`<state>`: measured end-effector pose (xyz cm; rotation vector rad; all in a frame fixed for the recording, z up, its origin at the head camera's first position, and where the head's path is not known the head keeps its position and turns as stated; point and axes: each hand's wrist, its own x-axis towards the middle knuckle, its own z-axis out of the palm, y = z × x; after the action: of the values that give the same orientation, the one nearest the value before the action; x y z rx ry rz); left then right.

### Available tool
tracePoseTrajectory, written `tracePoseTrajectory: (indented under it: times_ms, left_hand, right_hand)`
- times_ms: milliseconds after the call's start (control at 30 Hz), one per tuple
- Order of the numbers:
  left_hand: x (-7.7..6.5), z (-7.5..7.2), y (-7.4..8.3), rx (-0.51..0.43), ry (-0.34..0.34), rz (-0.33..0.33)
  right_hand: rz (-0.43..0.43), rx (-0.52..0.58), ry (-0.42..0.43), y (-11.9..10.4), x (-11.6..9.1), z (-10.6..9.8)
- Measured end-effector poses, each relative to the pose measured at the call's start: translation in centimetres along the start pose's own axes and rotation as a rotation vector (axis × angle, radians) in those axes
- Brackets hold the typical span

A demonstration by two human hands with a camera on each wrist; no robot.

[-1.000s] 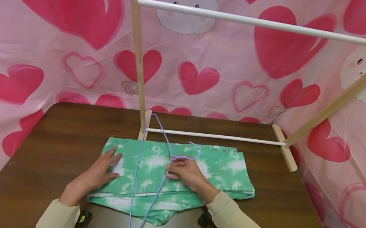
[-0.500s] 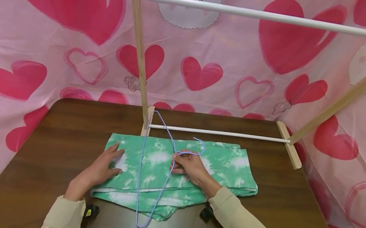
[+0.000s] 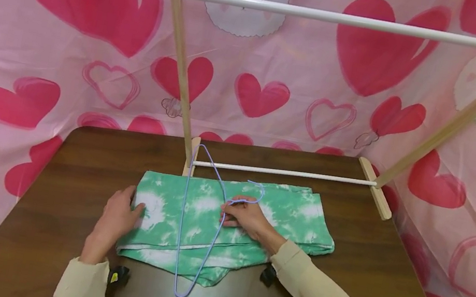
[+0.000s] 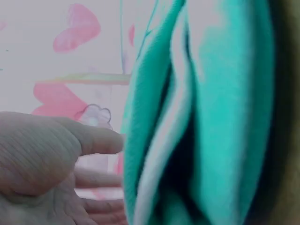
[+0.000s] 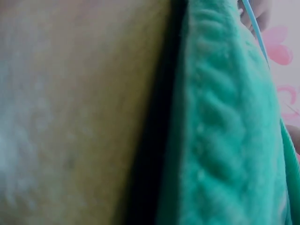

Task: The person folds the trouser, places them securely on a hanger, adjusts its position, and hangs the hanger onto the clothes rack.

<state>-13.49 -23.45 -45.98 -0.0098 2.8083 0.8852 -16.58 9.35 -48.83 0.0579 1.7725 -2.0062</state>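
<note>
A folded green-and-white tie-dye garment (image 3: 283, 214) lies across the table, its layered folds close up in the left wrist view (image 4: 225, 112). Across it extends a thin lavender clothes hanger (image 3: 182, 218), its hook pointing right. My right hand (image 3: 247, 217) pinches the hanger just below the hook, above the middle of the garment. At the garment's left edge is my left hand (image 3: 117, 215), fingers extended and fingertips by the cloth. In the left wrist view its fingers (image 4: 101, 140) look nearly straight, with the tips at the fabric. The right wrist view mostly shows cloth and tabletop.
Behind the garment stands a rack with wooden side posts (image 3: 184, 71), a white top bar (image 3: 358, 22) and a white lower bar (image 3: 286, 173). The dark wooden table (image 3: 89, 160) meets a pink heart-print curtain (image 3: 115, 60) at the back and sides.
My left hand has slid left, from on top of the garment to its left edge. My right hand keeps hold of the hanger, nearly in place. The head view has shifted slightly.
</note>
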Motion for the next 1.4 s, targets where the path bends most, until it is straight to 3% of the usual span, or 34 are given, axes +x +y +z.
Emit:
tracePoseTrajectory:
  times_ms: [133, 300, 433, 600, 833, 1100, 1400]
  left_hand:
    - [0.0, -0.5, 0.0, -0.059, -0.044, -0.153]
    - [0.2, -0.8, -0.8, -0.074, -0.121, -0.197]
    - [0.2, -1.0, -1.2, -0.142, -0.114, -0.161]
    - [0.4, -1.2, -0.5, -0.341, -0.118, -0.117]
    - [1.1, -0.2, 3.8, -0.561, -0.140, 0.006]
    - [1.7, 2.8, 8.7, -0.605, -0.107, 0.126]
    - [1.9, 6.7, 10.4, -0.502, -0.065, 0.209]
  right_hand:
    - [0.012, 0.001, -0.002, 0.0, 0.0, -0.1]
    - [0.019, 0.003, -0.008, 0.0, -0.1, -0.3]
    - [0.021, 0.004, -0.008, -0.1, -0.2, -0.3]
    - [0.034, -0.005, 0.000, -0.4, -0.3, -0.4]
    - [0.020, -0.027, -0.017, -0.6, -0.3, -0.6]
    - [0.017, -0.026, -0.024, -0.6, -0.2, -0.8]
    - [0.024, -0.060, 0.006, -0.9, -0.3, -0.9]
